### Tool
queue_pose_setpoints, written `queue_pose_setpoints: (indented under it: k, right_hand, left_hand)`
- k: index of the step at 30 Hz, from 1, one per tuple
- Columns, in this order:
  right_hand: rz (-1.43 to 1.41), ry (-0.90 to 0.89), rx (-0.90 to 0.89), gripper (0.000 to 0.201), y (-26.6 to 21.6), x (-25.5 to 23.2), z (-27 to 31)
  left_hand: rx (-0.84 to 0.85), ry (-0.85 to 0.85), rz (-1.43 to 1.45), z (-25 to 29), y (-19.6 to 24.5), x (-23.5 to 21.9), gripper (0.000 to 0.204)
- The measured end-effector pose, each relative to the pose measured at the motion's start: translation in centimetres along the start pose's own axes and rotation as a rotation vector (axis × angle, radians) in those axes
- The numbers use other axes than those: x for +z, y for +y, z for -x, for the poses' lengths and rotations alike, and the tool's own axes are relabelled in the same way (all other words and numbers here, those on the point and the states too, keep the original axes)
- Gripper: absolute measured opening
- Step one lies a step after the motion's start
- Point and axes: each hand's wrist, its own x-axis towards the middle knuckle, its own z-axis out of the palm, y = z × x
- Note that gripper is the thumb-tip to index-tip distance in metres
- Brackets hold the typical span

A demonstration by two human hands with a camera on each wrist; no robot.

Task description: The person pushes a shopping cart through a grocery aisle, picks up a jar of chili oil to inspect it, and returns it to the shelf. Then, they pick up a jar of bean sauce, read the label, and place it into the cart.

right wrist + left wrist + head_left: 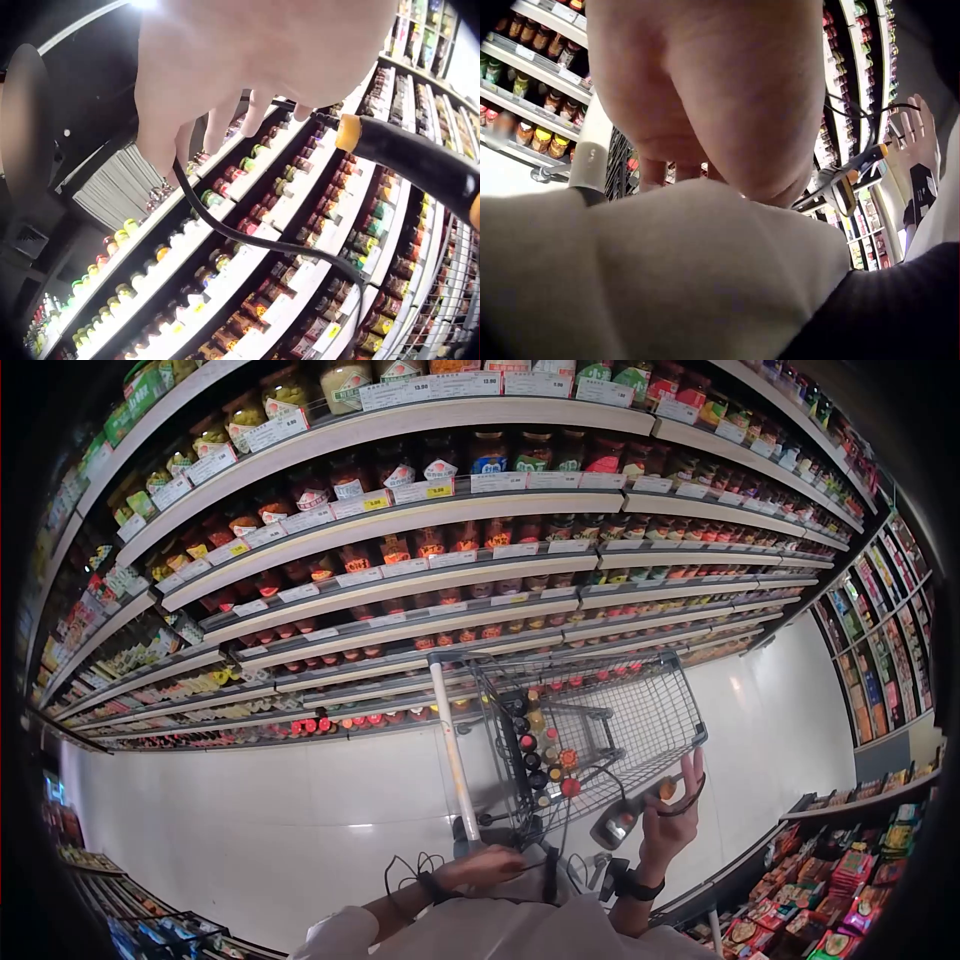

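Black cable (270, 245) looping across the right hand (668, 828), fingers straight, slightly apart; left hand's (485, 868) fingers, can't tell!

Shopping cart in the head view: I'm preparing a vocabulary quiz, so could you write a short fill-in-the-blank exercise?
Capped bottles are grouped at the end of the shopping cart nearest its ____.
Beyond the cart, rows of jars stand on ____.
In the head view, the grip nearer the cart's front end is the person's ____ one.

Missing words: handle; shelves; right.
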Motion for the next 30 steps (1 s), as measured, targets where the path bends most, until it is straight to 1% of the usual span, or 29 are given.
queue_pose_setpoints:
  k: [1, 2, 3, 6, 7, 8, 10, 11, 12, 14, 15, 17, 18, 19, 20, 21, 22, 23, 24, 25, 26, 27, 28, 29, 30]
  right_hand:
    - [0.025, -0.021, -0.011, 0.019, 0.0, -0.3, -0.1]
    - [0.049, -0.045, -0.024, 0.019, 0.0, -0.7, -0.4]
    - [0.052, 0.003, -0.052, 0.018, -0.4, -0.7, -0.8]
    - [-0.051, 0.044, -0.026, 0.02, 2.3, -2.3, -0.2]
    - [-0.035, 0.105, -0.052, 0.021, 2.9, -2.6, -0.2]
    - [-0.085, 0.175, 0.029, 0.017, 3.2, -2.9, 0.2]
    - [0.013, 0.256, -0.017, 0.012, 4.6, -4.0, 0.2]
    - [-0.004, 0.318, 0.017, 0.015, 5.4, -4.3, 0.6]
    - [0.084, 0.243, 0.051, 0.022, 6.9, -5.5, 1.6]
    - [0.002, 0.319, 0.066, 0.028, 7.2, -5.5, 1.2]
    - [-0.021, 0.347, 0.074, 0.029, 7.2, -5.4, 1.1]
    - [-0.066, 0.402, 0.09, 0.032, 7.3, -5.0, 1.0]
    - [-0.11, 0.387, 0.111, 0.033, 7.5, -4.9, 1.2]
    - [-0.154, 0.371, 0.133, 0.035, 7.7, -4.6, 1.5]
    - [-0.199, 0.356, 0.155, 0.036, 7.8, -4.4, 1.8]
    - [-0.191, 0.321, 0.147, 0.034, 7.9, -4.6, 2.1]
    - [-0.24, 0.322, 0.165, 0.033, 7.8, -4.5, 2.4]
    - [-0.287, 0.323, 0.18, 0.031, 7.6, -4.4, 2.6]
    - [-0.334, 0.324, 0.193, 0.029, 7.4, -4.4, 2.6]
    - [-0.336, 0.369, 0.173, 0.026, 7.4, -4.2, 2.5]
    - [-0.325, 0.362, 0.195, 0.026, 7.2, -4.4, 2.7]
    - [-0.315, 0.362, 0.216, 0.026, 6.8, -4.8, 2.9]
    - [-0.305, 0.369, 0.239, 0.026, 6.5, -5.1, 3.0]
    - [-0.319, 0.38, 0.214, 0.018, 6.0, -5.4, 3.0]
    - [-0.292, 0.394, 0.212, 0.02, 6.0, -5.6, 3.3]
  left_hand:
    - [0.061, 0.055, -0.026, 0.0, -0.8, 0.3, 0.026]
    - [0.122, 0.113, -0.051, -0.3, -0.2, 0.1, 0.026]
    - [0.191, 0.257, -0.138, 0.0, 0.7, 0.0, 0.029]
    - [-0.051, 0.113, 0.128, 0.9, -1.0, 1.2, 0.032]
    - [-0.295, -0.102, 0.043, 0.7, 1.5, -1.0, 0.034]
    - [-0.338, -0.02, 0.165, 1.2, 1.4, -0.7, 0.034]
    - [-0.418, 0.152, 0.414, 2.9, 0.7, 0.1, 0.035]
    - [-0.401, 0.26, 0.367, 3.7, 1.3, 0.1, 0.029]
    - [-0.433, 0.354, 0.515, 4.6, 1.1, 0.6, 0.028]
    - [-0.488, 0.546, 0.815, 6.7, 0.0, 1.9, 0.026]
    - [-0.616, 0.46, 0.722, 8.4, -0.8, 1.8, 0.03]
    - [-0.735, 0.282, 0.408, 10.6, -2.2, 0.5, 0.035]
    - [-0.788, 0.191, 0.252, 11.4, -2.8, 0.3, 0.039]
    - [-0.823, 0.21, 0.243, 11.6, -3.0, -0.3, 0.038]
    - [-0.792, 0.308, 0.14, 11.4, -3.4, -0.7, 0.034]
    - [-0.758, 0.404, 0.037, 11.0, -3.9, -1.1, 0.03]
    - [-0.721, 0.499, -0.065, 10.5, -4.1, -1.6, 0.027]
    - [-0.762, 0.504, -0.009, 9.3, -1.9, -3.1, 0.019]
    - [-0.721, 0.489, 0.059, 9.0, -2.4, -2.7, 0.02]
    - [-0.677, 0.473, 0.126, 8.8, -3.7, -2.1, 0.021]
    - [-0.628, 0.456, 0.189, 8.4, -5.1, -1.3, 0.023]
    - [-0.556, 0.474, 0.222, 7.9, -6.5, 0.0, 0.032]
    - [-0.611, 0.479, 0.182, 7.0, -7.0, 0.8, 0.05]
    - [-0.636, 0.539, 0.163, 6.0, -7.2, 1.4, 0.06]
    - [-0.66, 0.597, 0.145, 5.3, -7.4, 1.7, 0.071]
